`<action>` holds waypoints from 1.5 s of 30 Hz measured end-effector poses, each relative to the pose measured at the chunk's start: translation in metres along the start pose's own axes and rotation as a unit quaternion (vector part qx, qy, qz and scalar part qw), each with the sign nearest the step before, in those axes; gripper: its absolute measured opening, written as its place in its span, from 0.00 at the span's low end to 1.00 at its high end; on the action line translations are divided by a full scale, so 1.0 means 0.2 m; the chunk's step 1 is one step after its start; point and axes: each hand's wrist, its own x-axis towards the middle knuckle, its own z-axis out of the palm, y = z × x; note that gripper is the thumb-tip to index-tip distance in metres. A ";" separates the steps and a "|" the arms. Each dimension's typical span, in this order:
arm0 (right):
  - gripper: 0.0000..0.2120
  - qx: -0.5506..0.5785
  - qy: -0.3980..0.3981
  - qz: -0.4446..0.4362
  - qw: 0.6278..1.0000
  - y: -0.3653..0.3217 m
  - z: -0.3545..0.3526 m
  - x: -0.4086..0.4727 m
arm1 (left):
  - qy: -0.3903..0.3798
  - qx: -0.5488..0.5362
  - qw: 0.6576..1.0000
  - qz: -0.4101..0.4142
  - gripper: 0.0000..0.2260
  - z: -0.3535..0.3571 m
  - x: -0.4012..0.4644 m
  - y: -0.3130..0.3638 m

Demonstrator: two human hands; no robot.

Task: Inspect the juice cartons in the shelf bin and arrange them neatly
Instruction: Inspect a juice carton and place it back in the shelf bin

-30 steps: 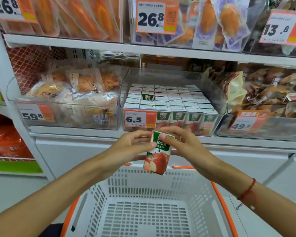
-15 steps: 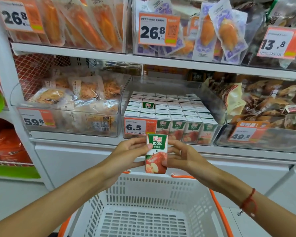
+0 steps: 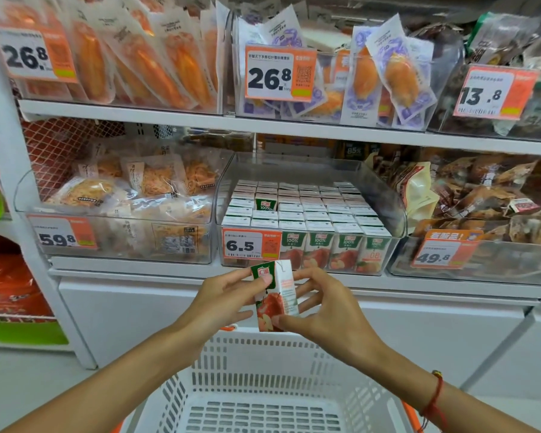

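Note:
A small apple juice carton (image 3: pixel 274 295) with a green top and red apples on it is held upright between both hands, below the shelf bin. My left hand (image 3: pixel 222 300) grips its left face near the top. My right hand (image 3: pixel 320 310) holds its right side and lower corner. The carton's white side panel faces me. Above it, the clear plastic shelf bin (image 3: pixel 384 195) holds rows of the same cartons (image 3: pixel 313 210) standing tight, white tops up. One gap in the second column shows a green carton face (image 3: pixel 265 204).
A white plastic shopping basket (image 3: pixel 263 398) with orange handles sits right under my hands. Clear bins of packaged snacks flank the juice bin on the left (image 3: pixel 122 207) and right (image 3: pixel 481 210). Price tags hang on the bin fronts. An upper shelf (image 3: pixel 263 123) holds more packs.
The carton has been turned in my hands, so its white side panel now faces me instead of the front. The view has tilted up slightly.

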 end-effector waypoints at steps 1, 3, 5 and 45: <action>0.26 0.002 0.002 -0.005 1.000 0.00 0.00 0.00 | -0.016 0.009 1.000 -0.002 0.19 0.01 0.00 0.01; 0.27 0.008 -0.001 -0.010 1.000 0.00 0.00 0.00 | -0.020 0.024 1.000 0.001 0.21 0.02 0.00 0.02; 0.26 0.019 -0.007 -0.014 1.000 0.00 -0.01 0.00 | -0.015 0.040 0.999 0.006 0.20 0.02 0.00 0.03; 0.15 0.174 -0.172 0.042 0.969 -0.02 -0.11 0.05 | -0.010 -0.009 0.998 0.059 0.17 0.02 -0.02 0.05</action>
